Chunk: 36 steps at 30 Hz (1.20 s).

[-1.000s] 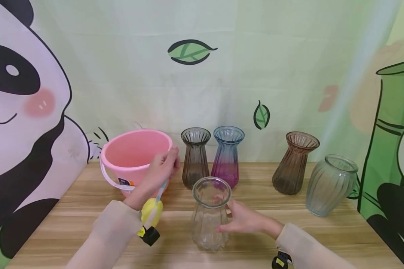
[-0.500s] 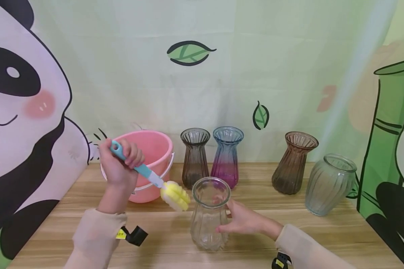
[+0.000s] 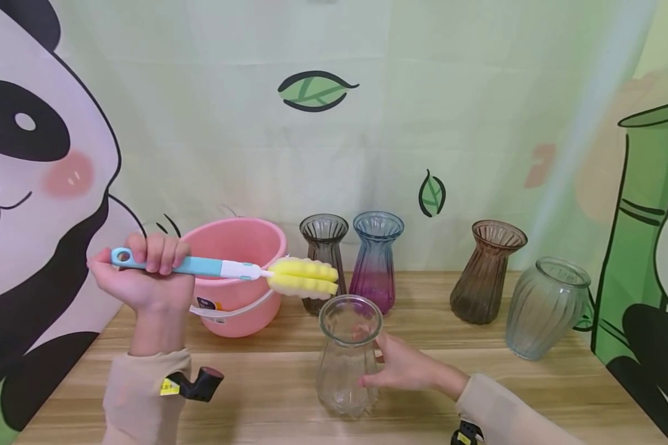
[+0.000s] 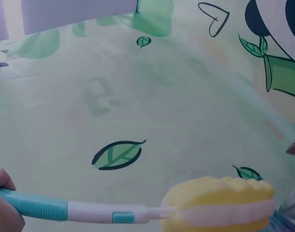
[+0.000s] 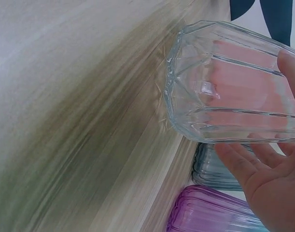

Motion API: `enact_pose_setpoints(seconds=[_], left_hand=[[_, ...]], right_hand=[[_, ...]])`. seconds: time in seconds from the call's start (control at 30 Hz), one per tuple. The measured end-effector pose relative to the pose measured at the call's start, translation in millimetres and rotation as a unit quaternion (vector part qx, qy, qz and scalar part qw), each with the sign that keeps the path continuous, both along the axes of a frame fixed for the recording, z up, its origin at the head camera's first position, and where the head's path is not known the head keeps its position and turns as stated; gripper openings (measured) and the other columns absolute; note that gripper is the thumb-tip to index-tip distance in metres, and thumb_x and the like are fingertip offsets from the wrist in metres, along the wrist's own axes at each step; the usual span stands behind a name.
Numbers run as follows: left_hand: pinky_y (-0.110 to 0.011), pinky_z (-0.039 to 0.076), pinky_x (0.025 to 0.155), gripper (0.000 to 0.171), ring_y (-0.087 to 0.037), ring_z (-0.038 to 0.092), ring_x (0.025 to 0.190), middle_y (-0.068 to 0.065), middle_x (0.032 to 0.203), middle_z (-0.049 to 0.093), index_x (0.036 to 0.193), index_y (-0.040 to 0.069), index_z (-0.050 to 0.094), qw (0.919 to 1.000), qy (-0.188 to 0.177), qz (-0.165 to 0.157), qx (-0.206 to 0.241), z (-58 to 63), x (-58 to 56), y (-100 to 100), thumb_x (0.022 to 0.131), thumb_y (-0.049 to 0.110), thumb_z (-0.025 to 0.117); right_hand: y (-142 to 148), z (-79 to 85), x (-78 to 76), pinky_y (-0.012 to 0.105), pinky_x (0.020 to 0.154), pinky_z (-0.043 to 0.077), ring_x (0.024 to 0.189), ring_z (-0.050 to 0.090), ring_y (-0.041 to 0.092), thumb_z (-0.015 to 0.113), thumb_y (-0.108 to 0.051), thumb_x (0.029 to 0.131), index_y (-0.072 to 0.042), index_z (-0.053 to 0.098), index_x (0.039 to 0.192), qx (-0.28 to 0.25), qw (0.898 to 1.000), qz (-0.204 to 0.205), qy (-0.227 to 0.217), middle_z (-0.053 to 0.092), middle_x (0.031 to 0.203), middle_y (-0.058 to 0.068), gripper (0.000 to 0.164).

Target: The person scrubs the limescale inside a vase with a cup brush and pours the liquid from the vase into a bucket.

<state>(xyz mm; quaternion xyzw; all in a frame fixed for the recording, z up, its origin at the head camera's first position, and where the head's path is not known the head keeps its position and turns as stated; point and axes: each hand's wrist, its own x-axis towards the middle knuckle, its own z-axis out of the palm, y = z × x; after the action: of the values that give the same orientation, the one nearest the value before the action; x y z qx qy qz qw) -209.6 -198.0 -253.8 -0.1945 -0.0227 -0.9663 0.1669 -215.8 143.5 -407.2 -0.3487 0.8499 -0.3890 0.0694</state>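
Far left, our left hand (image 3: pixel 147 278) is up, fingers wrapped around the blue handle of the brush (image 3: pixel 221 268). Brush is roughly horizontal, yellow-and-white sponge head pointing right. Behind it we've got the pink bucket (image 3: pixel 256 322) on the table (image 3: pixel 267 395), white handle hanging down its front. Next, the grey vase (image 3: pixel 324 235), partly hidden by the sponge. Clear vase (image 3: pixel 345 364) stands upright nearer us, sponge near its rim; we can't tell the exact gap. Blue-purple vase (image 3: pixel 374 266) sits behind, just beside the grey one. Our right hand (image 3: pixel 403 364) grips the clear vase from its right side, thumb in front. Further right: brown vase (image 3: pixel 483 278), then the pale ribbed vase (image 3: pixel 545 312).
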Motion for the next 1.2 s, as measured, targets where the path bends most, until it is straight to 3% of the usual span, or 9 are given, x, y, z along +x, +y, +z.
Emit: enact_pose_setpoints(seconds=[0.13,0.3,0.47,0.6,0.77,0.93,1.03,1.1,1.2], left_hand=[[-0.025,0.017,0.042,0.036,-0.018,0.02,0.037,-0.005,0.043,0.024,0.052,0.007,0.028,0.9994,0.009,-0.032,0.009,2.0,2.4,6.9,0.079,0.03,0.032],[-0.024,0.016,0.043,0.032,-0.017,0.02,0.038,-0.004,0.044,0.024,0.053,0.007,0.027,0.9965,0.024,-0.073,-0.033,2.3,3.1,24.6,0.078,0.026,0.032],[-0.022,0.011,0.043,0.029,-0.015,0.019,0.038,-0.001,0.046,0.022,0.054,0.009,0.025,0.989,0.042,-0.086,-0.113,8.0,1.7,39.8,0.077,0.023,0.034],[-0.022,0.008,0.042,0.03,-0.013,0.017,0.037,0.0,0.046,0.018,0.054,0.01,0.022,0.9727,0.073,-0.087,-0.202,19.5,-0.8,50.3,0.08,0.023,0.029],[-0.023,0.008,0.038,0.032,-0.011,0.013,0.036,0.002,0.045,0.014,0.052,0.012,0.02,0.9402,0.08,-0.045,-0.328,35.6,-2.8,71.6,0.083,0.02,0.017],[-0.025,0.007,0.037,0.038,-0.011,0.011,0.036,0.003,0.042,0.014,0.05,0.014,0.02,0.899,0.095,-0.091,-0.418,42.5,-9.2,102.9,0.086,0.024,0.017],[-0.026,0.006,0.038,0.044,-0.01,0.011,0.037,0.005,0.041,0.016,0.049,0.014,0.02,0.8648,0.102,-0.13,-0.474,32.8,-15.9,127.1,0.091,0.029,0.015],[-0.026,0.006,0.039,0.045,-0.009,0.012,0.037,0.006,0.042,0.017,0.05,0.014,0.019,0.8401,0.113,-0.164,-0.504,19.9,-20.7,142.1,0.092,0.031,0.014],[-0.026,0.006,0.04,0.043,-0.009,0.013,0.038,0.006,0.042,0.018,0.051,0.014,0.02,0.8117,0.128,-0.222,-0.525,-1.8,-26.3,157.8,0.091,0.029,0.015]], right_hand=[[-0.2,0.4,0.7,0.029,0.087,0.049,0.122,0.046,0.03,0.075,-0.022,0.074,-0.012,0.033,0.137,0.0,1.0,0.0,-0.009,0.042,0.137,0.014,0.078],[-0.6,0.3,0.7,0.033,0.089,0.049,0.123,0.045,0.029,0.075,-0.026,0.074,-0.012,0.032,0.137,-0.002,1.0,0.001,-0.023,0.044,0.135,0.013,0.077],[-0.1,-1.0,0.5,0.034,0.089,0.048,0.124,0.044,0.029,0.075,-0.027,0.074,-0.013,0.024,0.141,-0.004,1.0,0.003,-0.029,0.043,0.135,0.014,0.085],[0.1,-1.6,0.2,0.032,0.089,0.048,0.123,0.044,0.029,0.075,-0.027,0.074,-0.013,0.019,0.144,-0.002,1.0,0.004,-0.028,0.042,0.136,0.015,0.091],[0.1,-0.3,0.7,0.031,0.089,0.048,0.121,0.046,0.028,0.075,-0.026,0.074,-0.009,0.025,0.142,-0.002,1.0,0.0,-0.026,0.042,0.136,0.016,0.086],[0.1,1.4,1.8,0.032,0.089,0.049,0.12,0.047,0.033,0.075,-0.026,0.074,-0.007,0.025,0.142,0.001,1.0,0.0,-0.027,0.041,0.136,0.02,0.086],[0.9,2.0,1.3,0.031,0.088,0.049,0.12,0.048,0.033,0.075,-0.026,0.074,-0.006,0.025,0.141,0.002,1.0,-0.001,-0.024,0.042,0.135,0.02,0.087],[0.8,1.5,0.9,0.03,0.088,0.048,0.119,0.048,0.032,0.076,-0.025,0.073,-0.006,0.026,0.141,-0.003,1.0,0.002,-0.021,0.043,0.134,0.019,0.087],[0.1,0.6,0.4,0.027,0.087,0.048,0.12,0.048,0.029,0.076,-0.025,0.073,-0.007,0.027,0.14,-0.008,1.0,0.004,-0.02,0.044,0.134,0.015,0.086]])
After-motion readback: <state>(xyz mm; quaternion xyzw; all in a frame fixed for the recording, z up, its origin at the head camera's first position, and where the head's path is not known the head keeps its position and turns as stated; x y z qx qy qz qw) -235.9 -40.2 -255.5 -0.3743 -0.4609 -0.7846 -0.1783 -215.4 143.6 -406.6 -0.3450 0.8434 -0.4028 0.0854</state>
